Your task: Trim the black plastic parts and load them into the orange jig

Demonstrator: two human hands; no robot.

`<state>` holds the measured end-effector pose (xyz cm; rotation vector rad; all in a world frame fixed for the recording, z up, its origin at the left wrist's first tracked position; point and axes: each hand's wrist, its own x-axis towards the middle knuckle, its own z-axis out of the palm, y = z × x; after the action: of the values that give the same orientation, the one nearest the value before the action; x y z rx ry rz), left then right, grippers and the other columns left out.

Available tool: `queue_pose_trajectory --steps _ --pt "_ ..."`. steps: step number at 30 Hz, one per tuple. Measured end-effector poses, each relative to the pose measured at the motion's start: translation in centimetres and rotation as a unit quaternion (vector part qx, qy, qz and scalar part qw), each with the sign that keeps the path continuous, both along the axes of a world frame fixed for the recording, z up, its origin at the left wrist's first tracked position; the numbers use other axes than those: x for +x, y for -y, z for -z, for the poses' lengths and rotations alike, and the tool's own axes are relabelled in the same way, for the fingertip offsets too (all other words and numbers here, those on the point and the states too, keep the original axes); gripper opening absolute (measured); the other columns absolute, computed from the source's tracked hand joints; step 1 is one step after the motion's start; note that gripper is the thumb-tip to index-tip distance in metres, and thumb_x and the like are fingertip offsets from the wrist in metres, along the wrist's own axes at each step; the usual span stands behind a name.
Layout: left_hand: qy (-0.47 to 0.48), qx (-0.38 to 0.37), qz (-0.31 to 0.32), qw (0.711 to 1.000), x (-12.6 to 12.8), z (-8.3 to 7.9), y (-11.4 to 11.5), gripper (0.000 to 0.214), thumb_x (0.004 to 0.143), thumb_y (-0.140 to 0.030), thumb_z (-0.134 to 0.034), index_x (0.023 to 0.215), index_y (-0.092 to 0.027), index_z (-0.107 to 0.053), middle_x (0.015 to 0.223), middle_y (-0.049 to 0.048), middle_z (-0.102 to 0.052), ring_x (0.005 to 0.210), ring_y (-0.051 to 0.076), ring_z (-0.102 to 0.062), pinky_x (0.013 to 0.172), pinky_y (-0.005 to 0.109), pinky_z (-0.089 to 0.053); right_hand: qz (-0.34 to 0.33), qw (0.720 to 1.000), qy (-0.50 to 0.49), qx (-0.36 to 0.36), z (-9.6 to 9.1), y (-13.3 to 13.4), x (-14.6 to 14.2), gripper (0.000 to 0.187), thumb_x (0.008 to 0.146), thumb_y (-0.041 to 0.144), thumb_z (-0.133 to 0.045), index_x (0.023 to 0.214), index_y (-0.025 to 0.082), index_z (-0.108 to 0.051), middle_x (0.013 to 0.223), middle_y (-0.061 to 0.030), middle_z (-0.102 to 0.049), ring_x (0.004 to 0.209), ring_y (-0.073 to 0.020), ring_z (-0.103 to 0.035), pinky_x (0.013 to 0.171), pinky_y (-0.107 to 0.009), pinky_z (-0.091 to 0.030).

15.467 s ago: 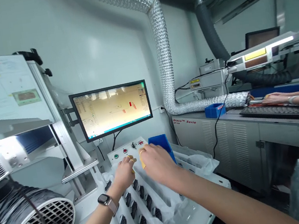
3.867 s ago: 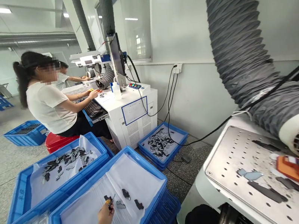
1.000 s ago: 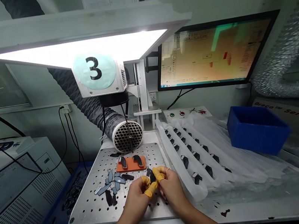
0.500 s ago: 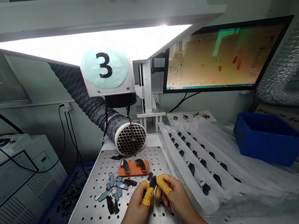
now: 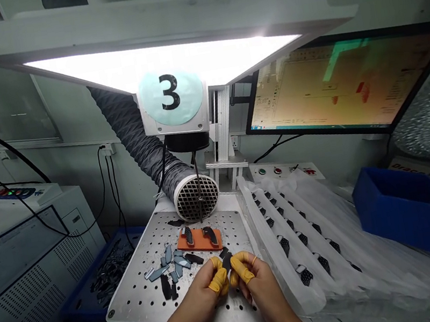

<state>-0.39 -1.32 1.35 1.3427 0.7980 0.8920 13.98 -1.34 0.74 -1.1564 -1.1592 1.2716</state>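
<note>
Between my two hands is a small dark flat piece, pinched from both sides; its exact kind is too small to tell. My left hand, with yellow finger cots on thumb and forefinger, closes on its left edge. My right hand, in similar yellow cots, grips its right side. Just beyond them an orange block carries two dark curved parts. Left of my hands, grey-blue pieces and black flat pieces lie scattered on the perforated metal plate.
A marking head labelled 3 hangs over the plate, with a duct mouth behind. To the right, white wrapping sheets hold rows of dark parts, beside a blue bin. A blue crate of dark scraps stands left.
The camera view has turned slightly left, so the scene sits further right. Both hands still hold the dark piece, which now shows more of its flat face.
</note>
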Motion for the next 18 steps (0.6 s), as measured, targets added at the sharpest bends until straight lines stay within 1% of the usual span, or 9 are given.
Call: queue_pose_trajectory --steps 3,6,8,10,13,15,16,17,18 --pt "-0.088 0.091 -0.036 0.991 0.1 0.0 0.2 0.017 0.086 -0.033 -0.05 0.079 -0.017 -0.049 0.076 -0.001 -0.049 0.07 0.012 -0.04 0.064 0.024 -0.033 0.004 1.0 0.008 -0.003 -0.2 0.0 0.0 0.045 0.066 0.06 -0.069 0.069 0.018 -0.051 0.052 0.0027 -0.051 0.034 -0.0059 -0.031 0.032 -0.019 -0.019" --pt "-0.13 0.125 -0.043 0.983 0.2 0.4 0.1 0.015 0.086 -0.031 -0.049 0.079 -0.018 -0.049 0.076 -0.0001 -0.051 0.071 0.013 -0.042 0.064 0.025 -0.034 0.006 1.0 0.013 -0.008 -0.5 0.1 0.0 0.04 0.068 0.055 -0.068 0.067 0.019 -0.051 0.049 0.0045 -0.046 0.034 -0.006 -0.029 0.032 -0.02 -0.018" --pt "-0.125 0.122 -0.035 0.984 0.2 0.6 0.1 0.015 0.084 -0.032 -0.053 0.081 -0.017 -0.051 0.076 -0.0002 -0.052 0.069 0.013 -0.043 0.063 0.024 -0.035 0.012 1.0 0.007 -0.004 -0.5 0.2 0.0 0.035 0.07 0.05 -0.066 0.067 0.019 -0.051 0.049 0.0048 -0.045 0.035 -0.006 -0.029 0.033 -0.02 -0.019" --pt "-0.104 0.102 -0.017 0.989 0.1 0.5 0.1 0.018 0.079 -0.032 -0.062 0.083 -0.017 -0.053 0.076 -0.0003 -0.053 0.067 0.012 -0.044 0.061 0.024 -0.035 0.021 1.0 -0.006 0.003 -0.4 0.2 0.1 0.029 0.069 0.044 -0.066 0.068 0.018 -0.052 0.051 0.004 -0.048 0.037 -0.0061 -0.031 0.035 -0.019 -0.02" --pt "-0.079 0.06 -0.006 0.995 -0.3 -0.3 -0.1 0.027 0.067 -0.031 -0.073 0.082 -0.016 -0.055 0.074 -0.0006 -0.054 0.064 0.011 -0.046 0.058 0.023 -0.036 0.034 0.999 -0.029 0.007 -0.3 0.1 0.3 0.022 0.067 0.036 -0.065 0.07 0.018 -0.054 0.054 0.0028 -0.052 0.039 -0.006 -0.032 0.036 -0.018 -0.021" --pt "-0.085 0.046 -0.037 0.995 -1.1 -1.1 -0.7 0.024 0.069 -0.031 -0.07 0.081 -0.015 -0.056 0.073 0.0002 -0.056 0.062 0.012 -0.049 0.056 0.023 -0.039 0.038 0.998 -0.04 0.004 -0.3 0.1 0.2 0.023 0.068 0.037 -0.065 0.071 0.017 -0.054 0.055 0.0024 -0.053 0.039 -0.0058 -0.032 0.036 -0.017 -0.02" --pt "-0.102 0.048 -0.069 0.991 -1.7 -1.6 -1.3 0.02 0.073 -0.031 -0.065 0.081 -0.015 -0.057 0.072 0.0009 -0.057 0.061 0.012 -0.051 0.055 0.023 -0.04 0.038 0.998 -0.043 0.002 -0.4 0.1 0.2 0.025 0.069 0.04 -0.065 0.07 0.017 -0.053 0.054 0.0021 -0.053 0.039 -0.0058 -0.031 0.036 -0.017 -0.02" --pt "-0.139 0.056 -0.11 0.983 -2.5 -2.2 -2.0 0.016 0.077 -0.031 -0.059 0.082 -0.015 -0.058 0.072 0.0016 -0.059 0.061 0.013 -0.053 0.054 0.023 -0.041 0.036 0.998 -0.044 -0.001 -0.5 0.1 0.2 0.029 0.07 0.043 -0.065 0.07 0.017 -0.052 0.054 0.002 -0.053 0.039 -0.0058 -0.031 0.035 -0.017 -0.019" --pt "-0.19 0.069 -0.153 0.967 -3.2 -2.7 -2.9 0.015 0.08 -0.028 -0.053 0.083 -0.015 -0.059 0.071 0.0025 -0.06 0.061 0.014 -0.055 0.053 0.023 -0.041 0.033 0.998 -0.045 -0.002 -0.6 0.1 0.1 0.032 0.07 0.047 -0.065 0.069 0.018 -0.051 0.054 0.0018 -0.053 0.038 -0.0057 -0.03 0.035 -0.017 -0.018"
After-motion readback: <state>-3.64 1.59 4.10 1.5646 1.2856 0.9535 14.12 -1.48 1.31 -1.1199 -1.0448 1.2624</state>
